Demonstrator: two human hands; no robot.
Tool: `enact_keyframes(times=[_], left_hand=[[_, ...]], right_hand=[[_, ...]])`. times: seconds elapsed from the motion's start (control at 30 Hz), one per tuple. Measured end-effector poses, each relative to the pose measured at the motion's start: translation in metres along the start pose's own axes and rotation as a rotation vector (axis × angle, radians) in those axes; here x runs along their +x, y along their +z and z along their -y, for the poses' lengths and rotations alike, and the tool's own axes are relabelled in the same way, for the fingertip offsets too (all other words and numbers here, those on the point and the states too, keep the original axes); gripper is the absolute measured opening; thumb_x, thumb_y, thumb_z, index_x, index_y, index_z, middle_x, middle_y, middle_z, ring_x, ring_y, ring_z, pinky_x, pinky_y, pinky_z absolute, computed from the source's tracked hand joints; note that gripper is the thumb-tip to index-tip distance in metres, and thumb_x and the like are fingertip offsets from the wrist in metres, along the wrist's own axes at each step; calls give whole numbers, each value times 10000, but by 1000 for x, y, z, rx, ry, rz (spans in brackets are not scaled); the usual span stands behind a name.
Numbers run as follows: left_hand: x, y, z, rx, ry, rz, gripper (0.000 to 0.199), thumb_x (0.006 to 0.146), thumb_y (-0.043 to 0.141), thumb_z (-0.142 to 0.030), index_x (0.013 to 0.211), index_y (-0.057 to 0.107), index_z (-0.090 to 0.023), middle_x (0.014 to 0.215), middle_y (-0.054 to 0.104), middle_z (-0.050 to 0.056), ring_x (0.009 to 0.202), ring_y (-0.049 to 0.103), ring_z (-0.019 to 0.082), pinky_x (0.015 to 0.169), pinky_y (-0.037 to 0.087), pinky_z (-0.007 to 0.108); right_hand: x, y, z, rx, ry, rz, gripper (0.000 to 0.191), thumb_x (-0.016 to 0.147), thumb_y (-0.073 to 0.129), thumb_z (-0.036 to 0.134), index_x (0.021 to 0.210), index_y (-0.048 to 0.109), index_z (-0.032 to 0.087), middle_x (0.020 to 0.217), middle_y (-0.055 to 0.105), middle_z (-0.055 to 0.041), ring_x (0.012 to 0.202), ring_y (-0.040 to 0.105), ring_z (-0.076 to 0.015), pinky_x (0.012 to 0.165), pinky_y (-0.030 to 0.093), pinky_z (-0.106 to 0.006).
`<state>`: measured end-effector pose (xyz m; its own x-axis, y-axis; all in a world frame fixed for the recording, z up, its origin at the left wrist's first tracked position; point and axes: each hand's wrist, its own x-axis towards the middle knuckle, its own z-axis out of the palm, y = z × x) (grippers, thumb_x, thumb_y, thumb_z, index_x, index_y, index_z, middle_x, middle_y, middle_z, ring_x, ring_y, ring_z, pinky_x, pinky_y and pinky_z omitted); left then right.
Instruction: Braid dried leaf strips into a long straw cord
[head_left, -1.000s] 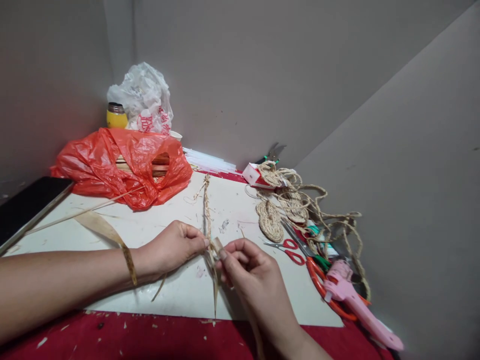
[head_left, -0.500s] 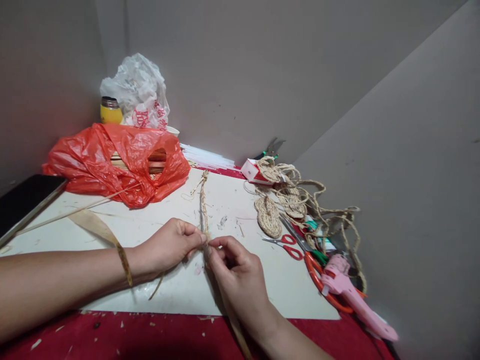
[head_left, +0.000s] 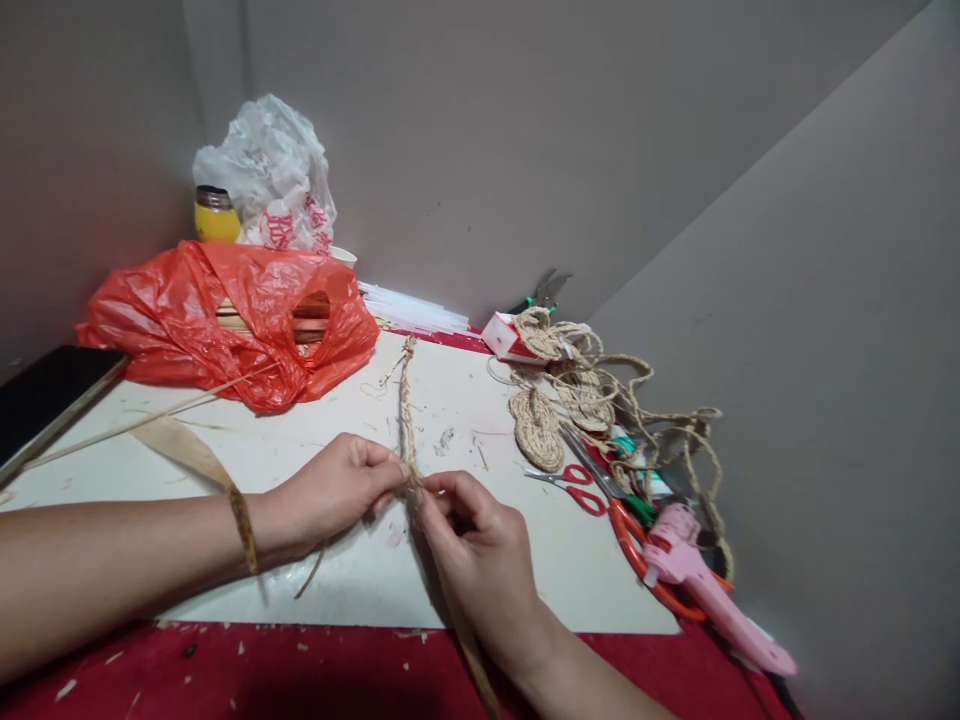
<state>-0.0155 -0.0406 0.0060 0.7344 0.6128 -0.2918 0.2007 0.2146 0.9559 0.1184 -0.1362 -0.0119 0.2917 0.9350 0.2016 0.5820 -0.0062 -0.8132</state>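
A thin straw-coloured braid (head_left: 406,410) runs away from me over the white board (head_left: 352,590), with a knotted far end. My left hand (head_left: 349,490) pinches its near end between thumb and forefinger. From the other side, my right hand (head_left: 476,540) also pinches there, its fingertips close to the left ones. A long flat fibre strip (head_left: 472,655) trails from the braid under my right hand toward the bottom edge. Another dry strip (head_left: 187,450) lies across my left forearm. The exact crossing of strands is hidden by my fingertips.
A red plastic bag (head_left: 165,310) holding strips and a phone (head_left: 56,400) lie left. To the right are braided coils (head_left: 536,430), small red scissors (head_left: 577,485), larger orange-handled scissors (head_left: 630,550) and a pink glue gun (head_left: 694,575). White sticks (head_left: 412,310) lie by the wall.
Both hands stay almost in place, still pinching the braid's near end, with only slight finger movement. The whole view has shifted a little.
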Motion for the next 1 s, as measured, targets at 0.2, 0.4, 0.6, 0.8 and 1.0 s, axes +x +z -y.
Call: enact_keyframes(times=[0.2,0.4,0.6,0.8,1.0], left_hand=[[0,1,-1,-1,-3,18,338,752,543,-342,486,429,-167,407,306,-73,413,220,51,435,138,232],[5,0,9,-9,34,-10,271,743,563,-348,569,519,-146,470,382,-65,459,278,58,458,199,217],[5,-1,10,6,19,-18,281,752,561,-368,582,529,-146,465,372,-71,449,266,57,455,187,217],[4,1,7,-26,19,1,251,741,581,-351,616,574,-134,474,364,-76,460,263,55,461,192,212],[5,-1,9,54,41,3,234,739,575,-333,690,650,-116,540,499,-41,508,355,69,512,296,205]], right_hand=[[-1,2,-3,-127,-57,5,135,865,521,256,757,570,191,580,578,7,502,510,-113,536,392,-223],[-1,-3,-2,-167,-91,42,153,868,526,277,769,600,187,601,605,-1,502,501,-111,529,393,-220],[10,-27,0,-185,-112,-106,184,851,547,314,925,652,182,807,675,-59,680,596,-173,640,466,-267],[18,-24,-5,85,37,293,265,869,533,332,1040,673,187,901,703,-54,827,629,-196,769,487,-307],[19,-25,-2,133,92,354,263,895,488,341,753,626,168,650,579,16,619,510,-120,591,407,-213]])
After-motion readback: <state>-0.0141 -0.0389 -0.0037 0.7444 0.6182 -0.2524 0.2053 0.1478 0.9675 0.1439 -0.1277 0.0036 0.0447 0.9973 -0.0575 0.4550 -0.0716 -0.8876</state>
